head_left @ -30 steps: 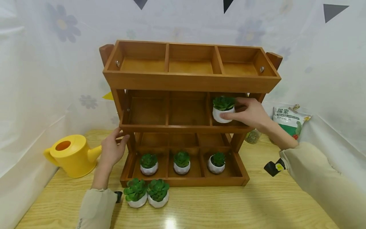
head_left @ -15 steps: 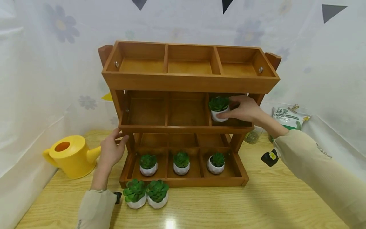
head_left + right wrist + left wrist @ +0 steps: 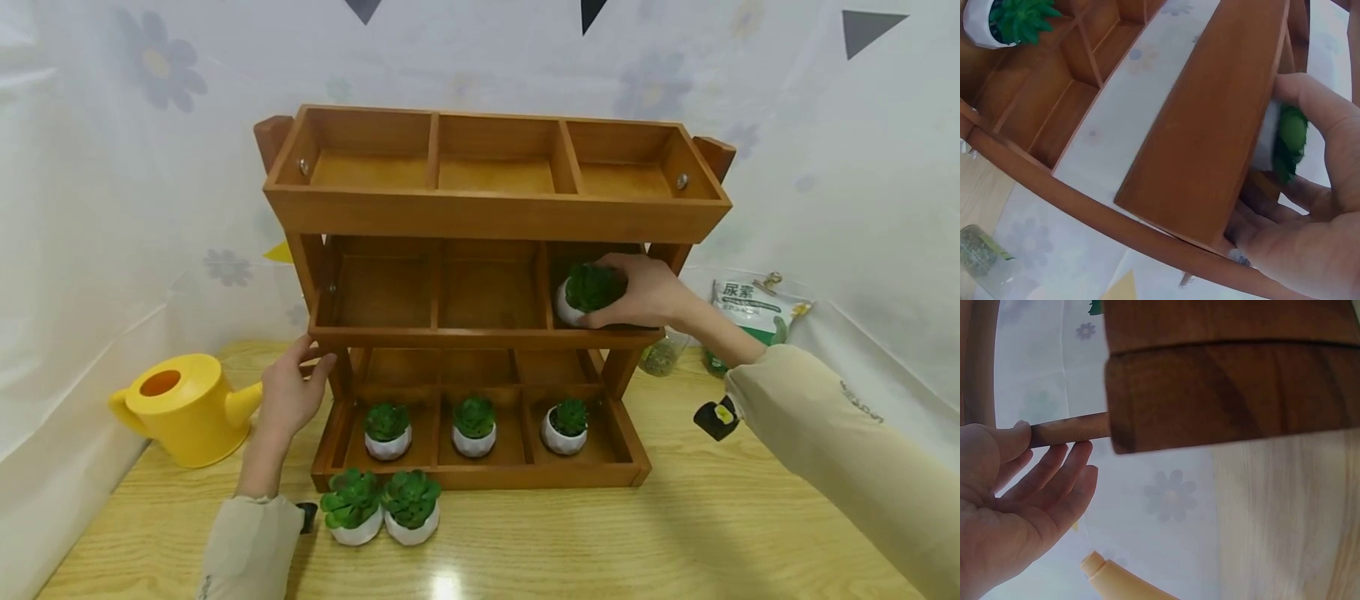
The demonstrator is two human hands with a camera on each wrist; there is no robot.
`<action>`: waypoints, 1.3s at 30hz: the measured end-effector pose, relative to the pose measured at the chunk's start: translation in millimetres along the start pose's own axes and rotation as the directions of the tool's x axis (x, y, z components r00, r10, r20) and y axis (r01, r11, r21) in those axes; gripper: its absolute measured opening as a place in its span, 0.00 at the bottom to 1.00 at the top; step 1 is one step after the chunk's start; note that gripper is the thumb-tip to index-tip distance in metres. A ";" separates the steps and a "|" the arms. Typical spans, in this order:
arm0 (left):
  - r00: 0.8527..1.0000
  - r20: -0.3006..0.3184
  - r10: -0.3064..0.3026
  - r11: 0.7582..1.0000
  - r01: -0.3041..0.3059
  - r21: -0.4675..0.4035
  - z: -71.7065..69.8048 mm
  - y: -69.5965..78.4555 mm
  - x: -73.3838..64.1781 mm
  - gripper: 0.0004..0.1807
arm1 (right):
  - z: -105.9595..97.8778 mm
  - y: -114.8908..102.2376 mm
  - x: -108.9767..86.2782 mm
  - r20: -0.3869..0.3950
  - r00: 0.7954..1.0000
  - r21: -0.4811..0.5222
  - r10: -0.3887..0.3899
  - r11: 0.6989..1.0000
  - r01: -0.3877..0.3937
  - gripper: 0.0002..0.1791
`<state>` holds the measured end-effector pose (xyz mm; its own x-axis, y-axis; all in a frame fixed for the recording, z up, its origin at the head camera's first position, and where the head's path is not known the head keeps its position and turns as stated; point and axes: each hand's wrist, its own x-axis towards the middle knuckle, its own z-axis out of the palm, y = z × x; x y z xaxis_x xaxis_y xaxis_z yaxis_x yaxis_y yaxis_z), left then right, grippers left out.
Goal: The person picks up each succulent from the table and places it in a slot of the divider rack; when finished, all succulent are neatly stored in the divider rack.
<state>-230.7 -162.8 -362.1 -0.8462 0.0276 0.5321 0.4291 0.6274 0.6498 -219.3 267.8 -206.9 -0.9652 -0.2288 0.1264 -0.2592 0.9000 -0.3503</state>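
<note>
Watering can [image 3: 183,408], yellow, stood at far left on the wooden table, spout toward the rack. Just right of it, the left hand [image 3: 292,392] was at the left end of the wooden rack [image 3: 480,337]; the left-wrist view showed thumb and bent fingertips in a light pinch on a wooden bar of it. Two potted succulents [image 3: 411,507] sat side by side at the near left, before the lowest tier; three small plants [image 3: 473,427] stood upright inside that tier, one per compartment. Farther right, the held succulent [image 3: 591,286] was in the right compartment of the middle tier, tilted, leaves leaning right; whether its base touched the wood could not be told. The right hand [image 3: 641,292] was partly closed around it, thumb on the near side, fingers on the far side. Judged by look: light enough for one hand, its white faceted pot stiff, perhaps smooth enough to slip and liable to chip if ceramic; leaves probably springy, a poor handhold. Best grip seemed low on the pot's opposite sides, below the rim, knuckles minding the tier overhead. Beyond the rack's right end: glass jar [image 3: 660,357], then a green-and-white bag [image 3: 750,310], clipped.
</note>
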 end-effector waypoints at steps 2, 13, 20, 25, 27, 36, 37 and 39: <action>1.000 0.001 0.000 1.000 0.000 0.000 -0.6 0.1 0.0 0.21 | -1.1 -0.9 -0.3 0.012 1.000 0.001 -0.014 1.000 0.014 0.46; 1.000 0.004 -0.001 1.000 0.001 -0.008 -1.4 1.8 0.1 0.21 | -13.7 -4.1 -4.8 0.178 0.984 0.089 -0.011 0.996 -0.005 0.47; 1.000 0.021 -0.014 1.000 0.014 -0.003 -1.1 1.1 0.4 0.22 | -20.4 -5.6 -18.2 0.144 0.989 0.111 -0.021 0.994 0.005 0.42; 1.000 0.019 -0.020 1.000 0.020 -0.003 -1.3 0.1 -0.3 0.22 | -23.5 -5.8 -28.9 0.089 0.996 0.072 -0.011 0.997 0.005 0.38; 1.000 0.019 -0.020 1.000 0.020 -0.004 -1.4 0.4 -0.8 0.22 | -24.9 -5.7 -35.2 0.075 0.997 0.072 0.004 0.997 -0.009 0.36; 1.000 0.028 -0.003 1.000 0.004 -0.006 -1.1 2.3 1.2 0.22 | -7.6 -2.9 -74.2 0.043 0.998 0.280 -0.043 0.960 0.029 0.24; 1.000 0.025 -0.003 1.000 0.003 -0.005 -0.9 1.8 1.2 0.22 | -2.0 -4.5 -76.8 0.032 0.998 0.309 -0.059 0.950 0.047 0.23; 1.000 0.014 0.000 1.000 0.000 -0.002 -0.9 0.9 0.6 0.21 | 11.6 -7.8 -80.6 0.014 0.996 0.365 -0.090 0.928 0.079 0.21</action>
<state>-230.6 -163.0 -360.6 -0.8508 0.0384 0.5241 0.4294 0.6257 0.6512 -139.8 274.9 -225.2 -0.9382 -0.3143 0.1448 -0.3292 0.6816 -0.6535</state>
